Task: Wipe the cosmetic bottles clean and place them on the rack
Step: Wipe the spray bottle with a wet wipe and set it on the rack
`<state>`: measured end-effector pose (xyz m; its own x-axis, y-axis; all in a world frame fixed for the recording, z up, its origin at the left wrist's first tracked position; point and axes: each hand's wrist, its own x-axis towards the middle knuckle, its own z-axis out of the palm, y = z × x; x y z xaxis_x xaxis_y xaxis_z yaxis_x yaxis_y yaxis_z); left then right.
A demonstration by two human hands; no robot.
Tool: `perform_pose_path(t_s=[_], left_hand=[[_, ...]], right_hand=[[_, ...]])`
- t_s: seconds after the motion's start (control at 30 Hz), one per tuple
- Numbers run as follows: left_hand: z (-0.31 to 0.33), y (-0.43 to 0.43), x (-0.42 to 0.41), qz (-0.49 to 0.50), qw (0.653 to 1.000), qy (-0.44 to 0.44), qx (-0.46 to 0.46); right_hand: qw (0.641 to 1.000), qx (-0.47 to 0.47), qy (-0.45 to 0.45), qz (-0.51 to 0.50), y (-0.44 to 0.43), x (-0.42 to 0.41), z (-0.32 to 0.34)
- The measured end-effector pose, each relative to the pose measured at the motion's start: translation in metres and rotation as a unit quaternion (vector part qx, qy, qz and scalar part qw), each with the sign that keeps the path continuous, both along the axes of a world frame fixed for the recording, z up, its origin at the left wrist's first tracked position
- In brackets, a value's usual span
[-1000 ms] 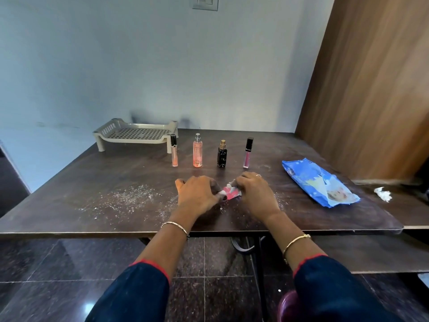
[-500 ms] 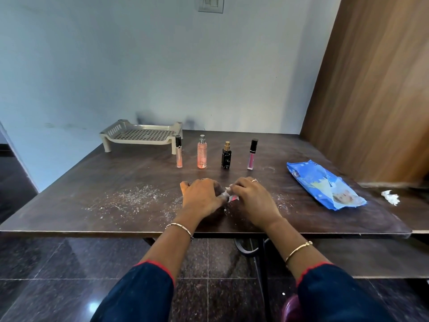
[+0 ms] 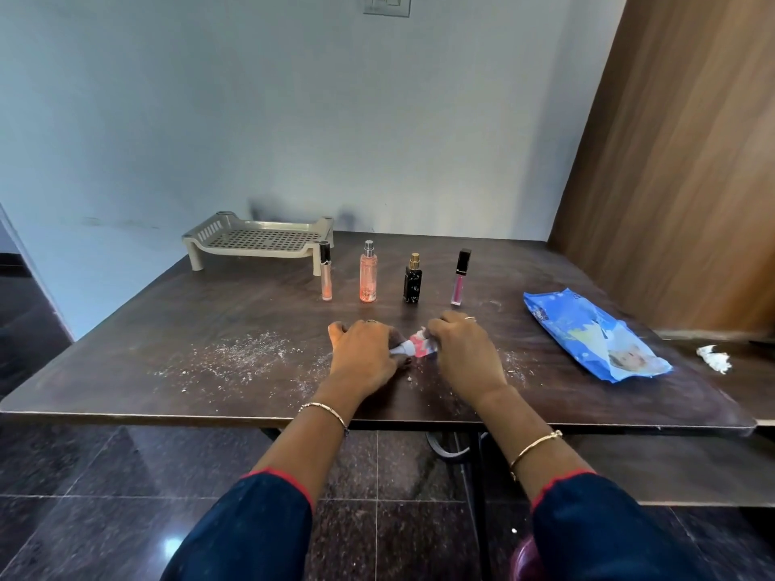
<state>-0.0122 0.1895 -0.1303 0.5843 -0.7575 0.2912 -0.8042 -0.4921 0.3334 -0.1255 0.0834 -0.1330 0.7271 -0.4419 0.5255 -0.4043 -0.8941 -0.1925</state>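
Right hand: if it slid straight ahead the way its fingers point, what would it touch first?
The right hand points forward-left, so probably the black bottle, though depth is unclear and it might pass beside it.

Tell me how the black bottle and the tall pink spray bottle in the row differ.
The black bottle is dark and opaque; the pink spray bottle is clear, showing pink liquid. The black bottle is shorter, the pink spray bottle taller. The black bottle has a gold top, the pink spray bottle a silver one. Both stand upright on the table, untouched.
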Motion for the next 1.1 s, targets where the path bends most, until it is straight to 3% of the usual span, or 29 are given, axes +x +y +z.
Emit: perform_pose_path(t_s=[0.17,0.43,0.57,0.7,0.97,1.1], left_hand=[[-0.003,0.001,0.003,0.009,0.999,0.028,-0.037],[-0.003,0.0,0.006,0.011,0.997,0.069,-0.037],[0.006,-0.002,0.002,0.011,0.996,0.077,-0.033],[0.007,-0.001,0.002,0.018,0.995,0.097,-0.026],[0.01,-0.002,0.005,0.018,0.993,0.115,-0.013],[0.012,-0.007,0.006,0.021,0.994,0.104,0.001]], right_hand=[[0.995,-0.022,0.031,0.089,0.002,0.001,-0.003],[0.997,0.062,-0.033,-0.013,-0.028,-0.01,-0.004],[0.995,0.03,-0.085,0.042,-0.009,-0.005,-0.006],[0.992,0.013,-0.082,0.094,0.0,-0.006,-0.006],[0.99,0.1,-0.095,-0.027,-0.031,-0.023,-0.009],[0.99,0.079,-0.107,0.038,-0.01,-0.005,-0.001]])
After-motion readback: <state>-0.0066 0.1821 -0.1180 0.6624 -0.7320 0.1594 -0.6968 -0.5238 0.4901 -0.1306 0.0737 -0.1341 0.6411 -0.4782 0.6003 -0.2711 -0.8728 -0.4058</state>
